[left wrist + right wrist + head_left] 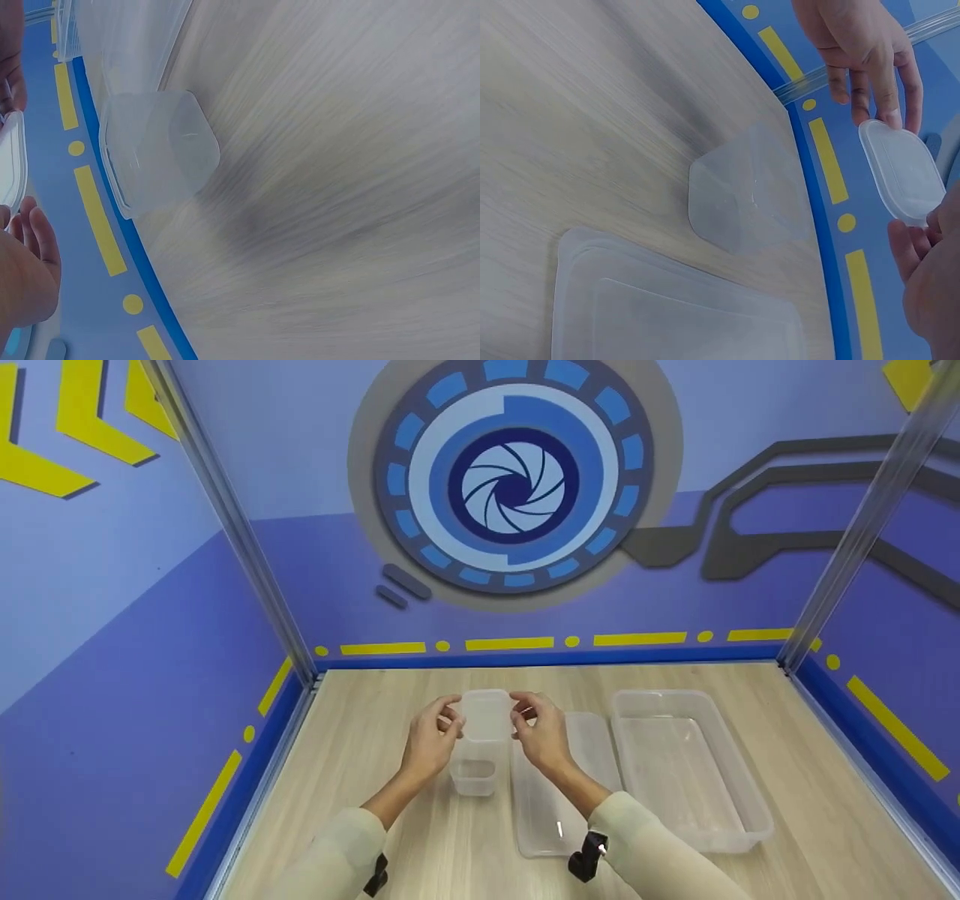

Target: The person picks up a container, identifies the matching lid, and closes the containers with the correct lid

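A small translucent plastic lid (pixel 485 715) is held up between both hands. My left hand (pixel 433 735) pinches its left edge with thumb and fingers. On the opposite edge, my right hand (pixel 541 733) grips it the same way. The right wrist view shows the lid (pixel 904 172) raised off the table, its flat face tilted. Below it stands a small clear plastic container (pixel 474 786), upright on the table and untouched by either hand. In the head view the lid overlaps the container's far part.
Right of the small container lies a large flat translucent lid (pixel 540 829). Beside that stands a large rectangular plastic box (pixel 752 819). Blue-purple walls with metal corner posts (pixel 247 532) enclose the wooden table (pixel 360 712) at the back and sides.
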The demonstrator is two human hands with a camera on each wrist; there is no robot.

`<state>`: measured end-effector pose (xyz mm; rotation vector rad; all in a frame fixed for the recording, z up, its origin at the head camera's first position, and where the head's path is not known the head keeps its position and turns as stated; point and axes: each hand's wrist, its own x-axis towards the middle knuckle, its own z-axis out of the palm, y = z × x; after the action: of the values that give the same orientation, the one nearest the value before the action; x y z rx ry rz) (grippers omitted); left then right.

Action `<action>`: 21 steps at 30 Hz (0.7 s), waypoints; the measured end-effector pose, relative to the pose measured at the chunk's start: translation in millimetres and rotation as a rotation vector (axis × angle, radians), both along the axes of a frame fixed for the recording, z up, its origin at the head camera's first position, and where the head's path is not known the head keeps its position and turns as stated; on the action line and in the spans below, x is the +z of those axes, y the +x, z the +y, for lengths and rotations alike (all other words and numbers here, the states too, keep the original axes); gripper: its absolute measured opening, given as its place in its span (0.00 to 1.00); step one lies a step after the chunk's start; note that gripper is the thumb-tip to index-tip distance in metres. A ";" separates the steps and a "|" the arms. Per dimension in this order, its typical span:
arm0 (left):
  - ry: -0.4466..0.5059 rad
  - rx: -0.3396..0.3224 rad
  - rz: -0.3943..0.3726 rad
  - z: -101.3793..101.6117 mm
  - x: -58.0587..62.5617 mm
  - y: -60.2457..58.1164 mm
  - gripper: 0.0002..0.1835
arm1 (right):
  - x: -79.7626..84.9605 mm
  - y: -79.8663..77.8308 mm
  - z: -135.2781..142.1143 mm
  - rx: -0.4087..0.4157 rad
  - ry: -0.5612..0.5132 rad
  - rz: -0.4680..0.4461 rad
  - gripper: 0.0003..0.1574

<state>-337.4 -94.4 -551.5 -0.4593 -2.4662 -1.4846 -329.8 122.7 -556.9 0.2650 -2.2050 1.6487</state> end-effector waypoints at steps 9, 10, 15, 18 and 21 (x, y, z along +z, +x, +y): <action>0.014 -0.002 -0.021 -0.3 -0.6 -1.5 0.20 | -1.1 1.7 -2.3 -0.028 0.019 0.021 0.19; 0.015 0.000 -0.023 -0.6 -0.7 -1.5 0.20 | -0.7 2.0 -2.5 -0.027 0.020 0.022 0.19; 0.018 0.008 -0.025 -1.7 -0.6 -1.0 0.20 | 0.0 3.5 -3.1 -0.010 0.013 0.022 0.18; 0.016 0.010 -0.030 -2.1 -0.7 -1.3 0.20 | 0.5 4.3 -3.0 -0.003 0.016 0.011 0.18; 0.014 0.015 -0.044 -2.9 -0.5 -1.5 0.20 | 1.6 5.5 -2.9 -0.005 0.036 -0.001 0.19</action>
<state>-338.9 -97.2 -552.0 -0.4096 -2.4854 -1.5206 -324.4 119.8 -555.4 0.2680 -2.2363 1.6076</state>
